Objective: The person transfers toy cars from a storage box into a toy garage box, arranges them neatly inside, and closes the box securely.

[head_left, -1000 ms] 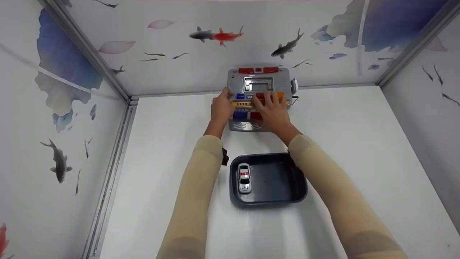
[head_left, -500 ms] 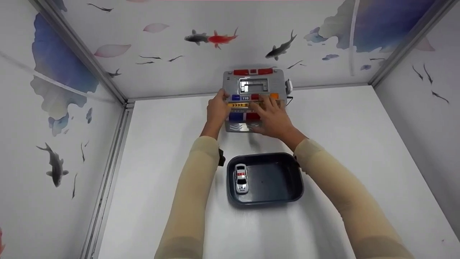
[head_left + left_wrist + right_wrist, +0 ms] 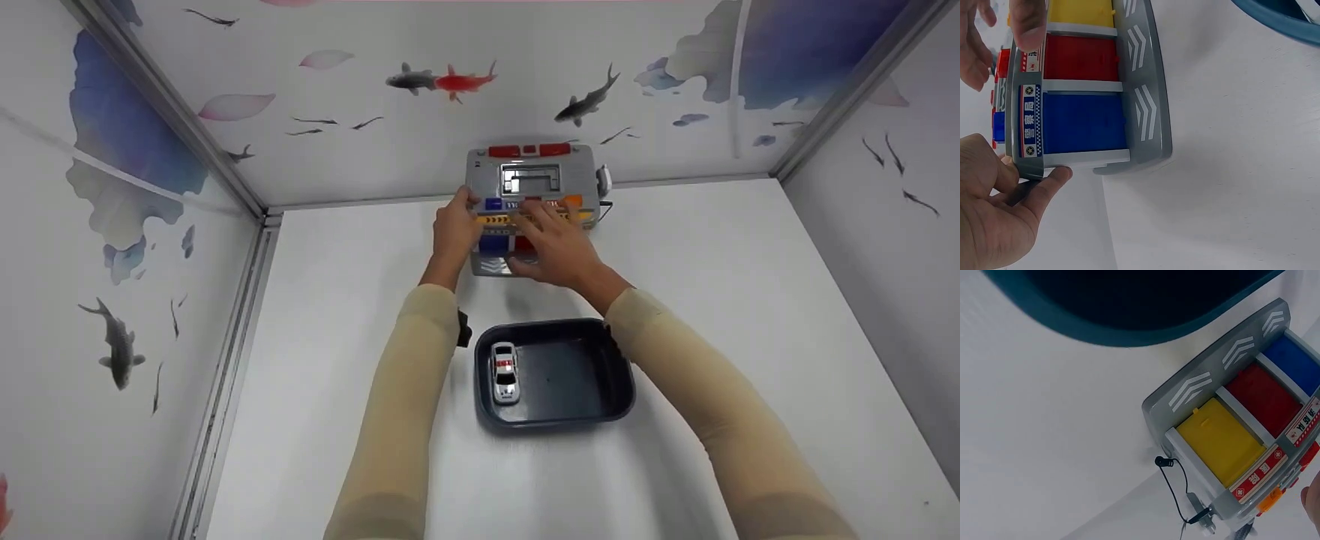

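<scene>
A grey toy garage (image 3: 487,166) stands against the back wall, with red bars on top and a yellow striped band. Its front has blue (image 3: 1085,124), red (image 3: 1081,58) and yellow doors (image 3: 1221,441), all closed, under sign strips with printed characters. My left hand (image 3: 455,231) grips the garage's left side, thumb and fingers around the end of the sign panel in the left wrist view. Over the front lies my right hand (image 3: 561,251), fingers extended and spread across the yellow band near the middle. Only a sliver of it shows in the right wrist view.
In front of the garage sits a dark blue tray (image 3: 555,429), with a white toy car (image 3: 506,379) along its left side. A black cord (image 3: 1172,486) hangs at the garage's right end. Printed panels in metal frames enclose the white table (image 3: 337,322).
My right hand has slid left and slightly toward me across the garage front. My left hand keeps its grip. The view shifted a little; tray and car stay put.
</scene>
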A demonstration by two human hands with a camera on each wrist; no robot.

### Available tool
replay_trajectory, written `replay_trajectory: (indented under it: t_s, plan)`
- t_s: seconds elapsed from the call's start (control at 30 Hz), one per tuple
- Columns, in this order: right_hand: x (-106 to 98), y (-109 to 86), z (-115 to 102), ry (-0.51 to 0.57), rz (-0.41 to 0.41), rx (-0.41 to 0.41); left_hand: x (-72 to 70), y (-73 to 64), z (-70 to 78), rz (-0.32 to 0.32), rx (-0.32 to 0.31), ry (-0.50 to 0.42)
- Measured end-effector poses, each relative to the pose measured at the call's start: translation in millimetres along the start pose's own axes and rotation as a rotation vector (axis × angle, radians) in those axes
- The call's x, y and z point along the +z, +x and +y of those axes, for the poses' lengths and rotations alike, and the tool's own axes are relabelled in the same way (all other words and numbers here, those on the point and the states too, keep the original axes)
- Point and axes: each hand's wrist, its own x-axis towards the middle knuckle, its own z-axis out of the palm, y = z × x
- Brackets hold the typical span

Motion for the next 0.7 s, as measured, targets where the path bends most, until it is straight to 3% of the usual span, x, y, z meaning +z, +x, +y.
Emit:
replay_trajectory:
  t_s: [0.23, 0.7]
  plan:
    - [0.7, 8.5, -11.6, -0.049, -0.091, 0.004, 0.1, 0.2, -1.0, 0.004, 0.012, -0.005]
    - [5.5, 20.0, -20.8, -0.045, -0.177, -0.025, 0.2, 1.5, -2.6, 0.011, 0.015, 0.001]
